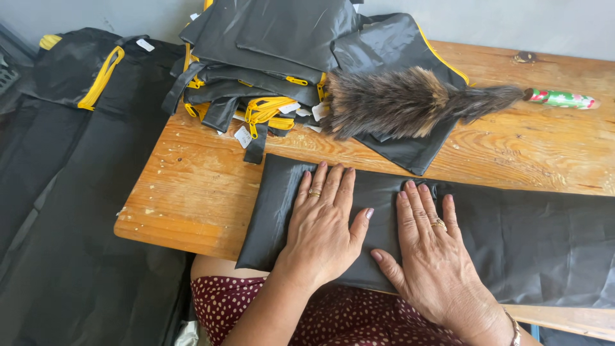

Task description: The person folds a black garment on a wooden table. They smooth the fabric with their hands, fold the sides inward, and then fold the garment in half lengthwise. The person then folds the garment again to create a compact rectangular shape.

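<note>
Your left hand lies flat on the folded black fabric cover, its fingers stretched out and slightly spread, gripping nothing, just pressing down. Your right hand rests just beside it on the same cover, palm down with fingers extended, thumb angled toward the left hand; it too holds nothing. The cover sits on the near edge of the wooden desk, directly in front of you, its left end folded into a neat, slightly padded rectangle while the rest runs off to your right in a wider, wrinkled sheet. The material looks smooth and faintly glossy (whether anything is inside it cannot be told). Beyond your hands, a pile of black bags with yellow zippers is stacked at the far side of the desk, small white tags poking out among them; their contents are hidden. A feather duster with a green and red patterned handle lies across the right part of that pile. More black bags with yellow trim lie left of the desk.
</note>
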